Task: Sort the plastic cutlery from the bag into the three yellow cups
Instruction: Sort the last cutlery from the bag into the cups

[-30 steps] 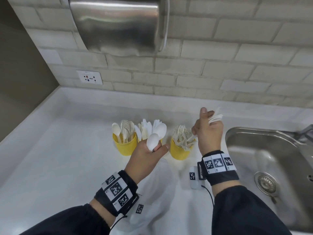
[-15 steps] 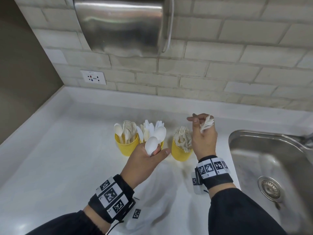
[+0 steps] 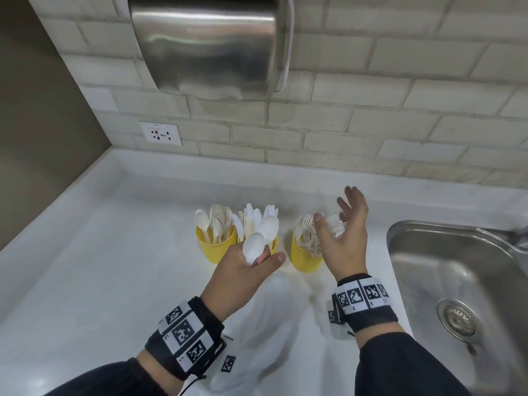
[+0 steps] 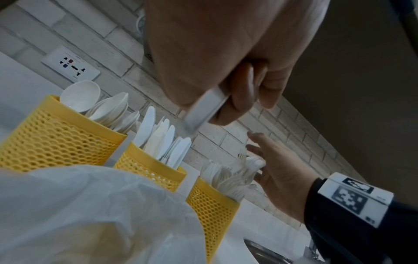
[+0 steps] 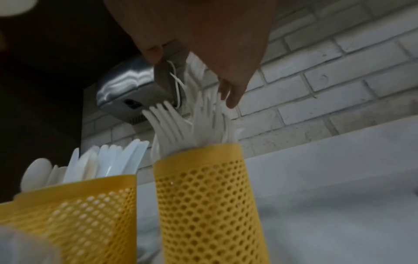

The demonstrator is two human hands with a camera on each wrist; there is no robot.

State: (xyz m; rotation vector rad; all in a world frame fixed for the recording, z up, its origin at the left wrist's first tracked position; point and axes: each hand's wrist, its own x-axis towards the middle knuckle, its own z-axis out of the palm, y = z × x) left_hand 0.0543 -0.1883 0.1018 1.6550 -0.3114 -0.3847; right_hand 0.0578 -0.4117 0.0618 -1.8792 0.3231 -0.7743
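Two spoons (image 3: 261, 238) sit gripped in my left hand (image 3: 243, 274); my right hand (image 3: 347, 238) hangs spread wide over the right cup (image 3: 304, 260), holding nothing.

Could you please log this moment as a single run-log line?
left hand: grips two spoons | right hand: open, forks dropping into right cup | bag: on counter

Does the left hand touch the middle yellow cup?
Apart. The left wrist view shows open space between the left hand and the middle yellow cup.

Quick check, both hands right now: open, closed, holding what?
Left hand: closed around two white spoons.
Right hand: open, fingers spread above the fork cup, holding nothing.
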